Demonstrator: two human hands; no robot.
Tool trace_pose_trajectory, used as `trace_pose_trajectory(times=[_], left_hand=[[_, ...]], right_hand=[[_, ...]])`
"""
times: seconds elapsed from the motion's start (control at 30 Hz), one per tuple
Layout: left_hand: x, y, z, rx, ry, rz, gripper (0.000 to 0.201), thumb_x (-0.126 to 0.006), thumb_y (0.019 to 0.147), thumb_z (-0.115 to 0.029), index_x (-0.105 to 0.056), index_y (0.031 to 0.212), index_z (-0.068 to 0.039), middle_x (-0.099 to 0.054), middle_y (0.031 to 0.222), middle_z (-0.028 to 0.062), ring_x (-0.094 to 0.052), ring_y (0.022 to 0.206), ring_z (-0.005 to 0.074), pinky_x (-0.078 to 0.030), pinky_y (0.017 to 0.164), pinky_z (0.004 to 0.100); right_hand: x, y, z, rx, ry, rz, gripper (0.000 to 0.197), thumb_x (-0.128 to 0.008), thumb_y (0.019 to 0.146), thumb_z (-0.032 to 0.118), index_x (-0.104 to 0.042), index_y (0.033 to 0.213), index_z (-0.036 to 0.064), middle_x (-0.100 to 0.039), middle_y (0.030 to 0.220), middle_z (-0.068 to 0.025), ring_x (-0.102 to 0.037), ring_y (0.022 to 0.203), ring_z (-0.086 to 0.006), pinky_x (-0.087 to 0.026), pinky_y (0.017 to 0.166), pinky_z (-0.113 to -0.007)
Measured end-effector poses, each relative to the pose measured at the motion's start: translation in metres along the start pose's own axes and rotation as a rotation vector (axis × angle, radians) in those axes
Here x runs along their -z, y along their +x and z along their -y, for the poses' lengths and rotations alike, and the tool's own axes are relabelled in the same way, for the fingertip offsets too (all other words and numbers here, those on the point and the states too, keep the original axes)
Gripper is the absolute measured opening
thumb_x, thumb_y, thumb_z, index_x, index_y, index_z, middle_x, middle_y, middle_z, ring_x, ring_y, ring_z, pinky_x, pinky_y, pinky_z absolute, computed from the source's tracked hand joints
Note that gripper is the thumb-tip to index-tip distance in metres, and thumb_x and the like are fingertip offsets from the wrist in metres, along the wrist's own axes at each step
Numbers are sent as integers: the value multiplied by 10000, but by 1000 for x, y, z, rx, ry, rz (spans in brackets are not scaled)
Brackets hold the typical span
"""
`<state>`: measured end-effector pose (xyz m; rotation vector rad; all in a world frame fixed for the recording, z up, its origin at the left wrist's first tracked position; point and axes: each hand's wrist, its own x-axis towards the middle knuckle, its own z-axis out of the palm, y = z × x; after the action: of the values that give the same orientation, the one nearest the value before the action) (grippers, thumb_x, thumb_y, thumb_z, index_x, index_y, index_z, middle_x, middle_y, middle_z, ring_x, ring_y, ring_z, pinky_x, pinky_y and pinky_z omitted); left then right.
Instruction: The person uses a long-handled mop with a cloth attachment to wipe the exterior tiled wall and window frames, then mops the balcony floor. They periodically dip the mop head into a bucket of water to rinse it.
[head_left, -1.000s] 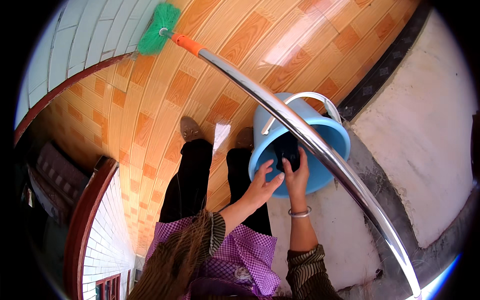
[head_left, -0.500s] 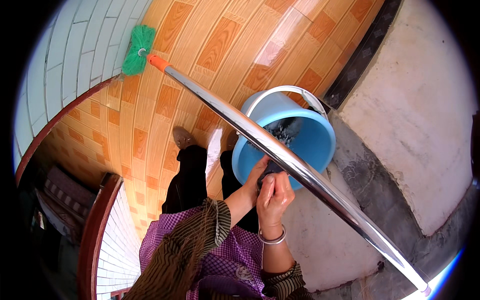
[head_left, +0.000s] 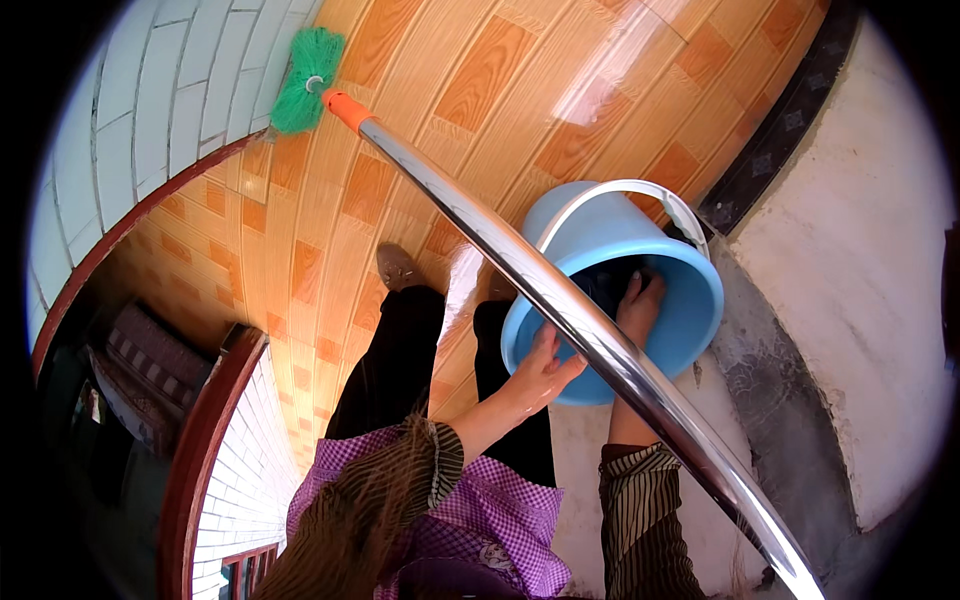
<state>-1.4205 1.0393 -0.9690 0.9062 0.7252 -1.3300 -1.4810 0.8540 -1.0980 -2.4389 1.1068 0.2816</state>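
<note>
A light blue bucket (head_left: 695,330) with a white handle (head_left: 650,187) stands in front of me. My right hand (head_left: 640,300) reaches down inside it, fingers closed on a dark wet cloth (head_left: 612,285); the fingertips are partly hidden. By the bucket's near left rim, my left hand (head_left: 545,375) has its fingers apart and holds nothing; the pole covers part of it. A broom with green bristles (head_left: 308,80), an orange collar (head_left: 347,111) and a shiny metal pole (head_left: 520,265) slants across the view above both hands, with neither hand gripping it.
Wood-patterned floor tiles (head_left: 480,80) reach up to a white brick-tiled wall (head_left: 150,110) on the left. Bare concrete (head_left: 830,300) with a dark tiled border (head_left: 780,130) lies right. A red-brown ledge (head_left: 205,450) stands lower left. My shoe (head_left: 398,268) is beside the bucket.
Both hands were together, squeezing the dark cloth at the bucket's rim. My right hand has gone down into the bucket with it; my left has let go and opened. The view has shifted.
</note>
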Motion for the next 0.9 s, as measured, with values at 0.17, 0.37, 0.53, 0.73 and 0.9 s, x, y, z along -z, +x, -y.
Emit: trace_pose_trajectory(times=[0.17,0.37,0.53,0.73,0.9], left_hand=[[20,-5,13,-93,224,29,796,-612,940,-245,-80,1519,-124,-130,1532,194,-222,1410,376,-313,1100,480],[21,-3,4,-6,245,46,748,-588,952,-247,-113,1517,-125,-214,1492,214,-318,1366,381,-381,1065,445],[15,6,3,-43,203,-109,929,-586,908,-521,-60,1528,-71,-90,1564,219,-68,1461,335,-187,1144,492],[-1,8,2,181,-253,-85,979,-712,840,-458,-63,1537,-231,-381,1401,117,-473,1211,240,-474,877,410],[-29,-7,-24,129,-462,130,733,-629,909,-74,-246,1501,-271,-523,1248,97,-594,1070,211,-535,893,358]], right_hand=[[-91,-53,-21,105,-362,375,748,-673,818,299,-331,1393,-33,-373,1385,-289,-429,1195,-460,-393,998,-513],[-80,-10,-25,-288,-154,656,493,-636,815,191,-540,1251,-16,-567,1225,-263,-540,1154,-400,-417,999,-441],[-28,-79,-14,-48,139,319,457,-658,825,126,-535,1250,10,-614,1146,-255,-600,1061,-406,-475,897,-425],[163,-120,152,92,217,296,351,-758,751,40,-581,1053,4,-616,971,-139,-595,928,-311,-476,804,-390],[179,-134,183,236,193,169,132,-646,850,150,-586,864,33,-528,798,-111,-485,772,-318,-411,684,-412]])
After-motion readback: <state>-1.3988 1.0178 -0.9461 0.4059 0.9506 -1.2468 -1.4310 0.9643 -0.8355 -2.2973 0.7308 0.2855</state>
